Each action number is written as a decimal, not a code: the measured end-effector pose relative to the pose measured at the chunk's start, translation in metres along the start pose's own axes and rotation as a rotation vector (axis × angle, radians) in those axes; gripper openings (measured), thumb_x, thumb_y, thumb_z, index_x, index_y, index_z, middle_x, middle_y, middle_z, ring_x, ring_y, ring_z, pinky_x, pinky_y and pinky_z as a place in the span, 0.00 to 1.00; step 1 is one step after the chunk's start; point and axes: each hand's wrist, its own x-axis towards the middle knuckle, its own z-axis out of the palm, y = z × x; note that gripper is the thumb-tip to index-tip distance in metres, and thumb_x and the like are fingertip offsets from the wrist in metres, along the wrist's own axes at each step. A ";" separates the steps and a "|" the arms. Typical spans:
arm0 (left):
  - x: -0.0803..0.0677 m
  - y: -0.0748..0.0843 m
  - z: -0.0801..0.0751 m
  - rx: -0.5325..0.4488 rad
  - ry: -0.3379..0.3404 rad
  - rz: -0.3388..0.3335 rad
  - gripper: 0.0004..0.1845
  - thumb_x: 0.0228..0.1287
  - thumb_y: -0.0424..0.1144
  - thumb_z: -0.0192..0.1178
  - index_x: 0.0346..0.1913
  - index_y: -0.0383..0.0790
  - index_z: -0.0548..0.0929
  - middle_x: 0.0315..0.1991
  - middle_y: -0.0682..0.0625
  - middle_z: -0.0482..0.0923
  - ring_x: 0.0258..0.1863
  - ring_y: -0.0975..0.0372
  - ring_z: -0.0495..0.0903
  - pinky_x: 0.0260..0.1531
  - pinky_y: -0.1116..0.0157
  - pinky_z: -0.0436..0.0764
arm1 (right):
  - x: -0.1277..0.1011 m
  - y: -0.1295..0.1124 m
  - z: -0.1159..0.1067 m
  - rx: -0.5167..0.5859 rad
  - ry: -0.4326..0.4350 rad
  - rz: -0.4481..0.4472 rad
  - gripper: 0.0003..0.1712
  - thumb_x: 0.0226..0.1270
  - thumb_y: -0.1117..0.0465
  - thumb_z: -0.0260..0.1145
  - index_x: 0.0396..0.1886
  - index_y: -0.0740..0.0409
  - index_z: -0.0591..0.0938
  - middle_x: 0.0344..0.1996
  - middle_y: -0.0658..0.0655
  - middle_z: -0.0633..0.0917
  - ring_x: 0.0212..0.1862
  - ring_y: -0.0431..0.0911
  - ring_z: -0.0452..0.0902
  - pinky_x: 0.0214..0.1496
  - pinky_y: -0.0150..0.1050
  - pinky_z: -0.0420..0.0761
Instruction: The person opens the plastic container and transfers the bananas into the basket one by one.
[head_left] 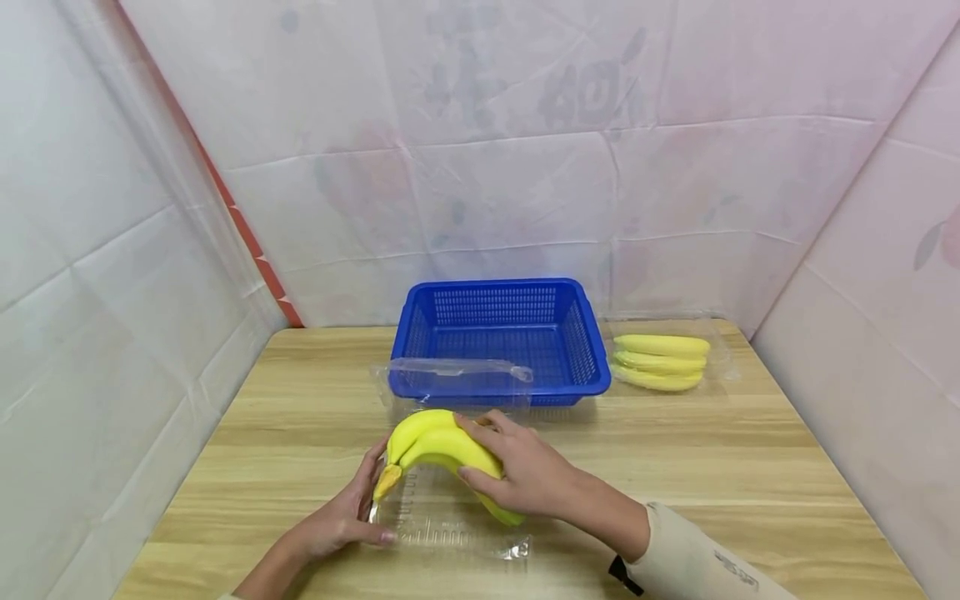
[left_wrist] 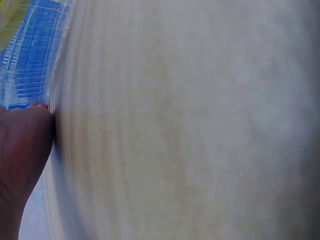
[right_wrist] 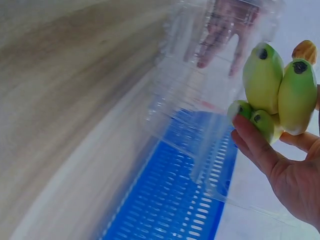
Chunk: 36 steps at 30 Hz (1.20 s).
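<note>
My right hand (head_left: 525,471) grips a bunch of yellow bananas (head_left: 442,442) from above, thumb on the near side and fingers on the far side. The bunch is tilted over a clear plastic clamshell box (head_left: 442,517), stem end to the left; its greenish tips (right_wrist: 262,80) show in the right wrist view. My left hand (head_left: 341,517) holds the box at its left side, thumb along the front corner. Raised at the back, the clear lid (head_left: 457,379) overlaps the basket's front in the head view. Through the plastic, the left fingers (right_wrist: 215,45) appear in the right wrist view.
Behind the box stands a blue perforated basket (head_left: 596,358) with nothing in it. To its right, another clear box holds several bananas (head_left: 660,362). The wooden table (head_left: 712,492) is bounded by pale hanging sheets (head_left: 510,200) at the back and both sides.
</note>
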 end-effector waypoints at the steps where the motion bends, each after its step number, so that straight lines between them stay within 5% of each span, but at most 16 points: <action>1: 0.000 0.000 0.000 -0.003 0.004 -0.008 0.70 0.57 0.28 0.74 0.87 0.50 0.29 0.86 0.26 0.29 0.74 0.90 0.56 0.70 0.87 0.53 | -0.001 -0.001 -0.002 0.007 0.006 -0.003 0.40 0.76 0.43 0.67 0.84 0.42 0.68 0.59 0.52 0.83 0.38 0.34 0.74 0.38 0.28 0.79; 13: 0.001 0.001 0.002 -0.021 0.024 -0.064 0.68 0.56 0.28 0.73 0.86 0.51 0.32 0.86 0.32 0.26 0.72 0.92 0.48 0.67 0.89 0.49 | -0.004 -0.013 -0.023 0.053 0.125 -0.098 0.40 0.76 0.47 0.69 0.83 0.42 0.68 0.63 0.53 0.83 0.38 0.34 0.75 0.36 0.26 0.80; 17: 0.000 0.001 0.001 0.016 0.024 -0.080 0.68 0.57 0.30 0.73 0.86 0.54 0.31 0.88 0.31 0.31 0.75 0.91 0.48 0.75 0.81 0.47 | -0.003 -0.018 -0.033 0.054 0.183 -0.139 0.40 0.75 0.49 0.70 0.83 0.46 0.69 0.63 0.56 0.83 0.37 0.34 0.76 0.35 0.26 0.80; 21: 0.000 0.001 0.001 0.053 0.018 -0.054 0.69 0.61 0.30 0.71 0.87 0.62 0.29 0.89 0.33 0.36 0.88 0.60 0.40 0.72 0.82 0.51 | -0.001 -0.022 -0.045 0.068 0.242 -0.163 0.40 0.73 0.52 0.72 0.81 0.49 0.71 0.62 0.58 0.84 0.35 0.33 0.77 0.32 0.24 0.81; 25: 0.001 0.001 0.001 0.064 0.018 -0.040 0.69 0.61 0.30 0.72 0.87 0.63 0.28 0.88 0.32 0.37 0.85 0.36 0.33 0.79 0.68 0.52 | 0.000 -0.023 -0.057 0.070 0.297 -0.184 0.38 0.72 0.54 0.73 0.80 0.51 0.73 0.60 0.59 0.86 0.35 0.34 0.78 0.31 0.23 0.81; 27: 0.002 0.001 0.001 0.067 0.010 -0.028 0.70 0.61 0.29 0.71 0.87 0.59 0.27 0.88 0.31 0.35 0.86 0.40 0.34 0.84 0.49 0.46 | 0.000 -0.024 -0.063 0.073 0.322 -0.191 0.38 0.72 0.55 0.73 0.79 0.52 0.74 0.59 0.59 0.86 0.36 0.36 0.80 0.31 0.23 0.82; 30: 0.003 0.000 0.000 0.063 -0.014 0.009 0.69 0.62 0.29 0.70 0.87 0.51 0.25 0.87 0.28 0.32 0.88 0.63 0.39 0.75 0.24 0.33 | -0.001 -0.023 -0.075 0.108 0.352 -0.187 0.38 0.72 0.56 0.73 0.79 0.52 0.74 0.59 0.59 0.86 0.39 0.39 0.83 0.32 0.24 0.85; 33: 0.003 -0.001 -0.002 0.054 -0.033 0.043 0.69 0.62 0.28 0.69 0.86 0.46 0.23 0.86 0.25 0.29 0.80 0.86 0.45 0.68 0.18 0.28 | -0.002 -0.021 -0.088 0.145 0.386 -0.159 0.37 0.72 0.58 0.72 0.80 0.50 0.74 0.59 0.58 0.85 0.41 0.41 0.84 0.32 0.25 0.86; 36: 0.004 -0.002 -0.002 0.056 -0.031 0.057 0.69 0.62 0.27 0.69 0.86 0.46 0.23 0.86 0.24 0.29 0.82 0.83 0.45 0.68 0.18 0.28 | -0.003 -0.018 -0.101 0.160 0.432 -0.137 0.37 0.72 0.59 0.72 0.79 0.48 0.74 0.58 0.58 0.86 0.41 0.41 0.84 0.31 0.28 0.87</action>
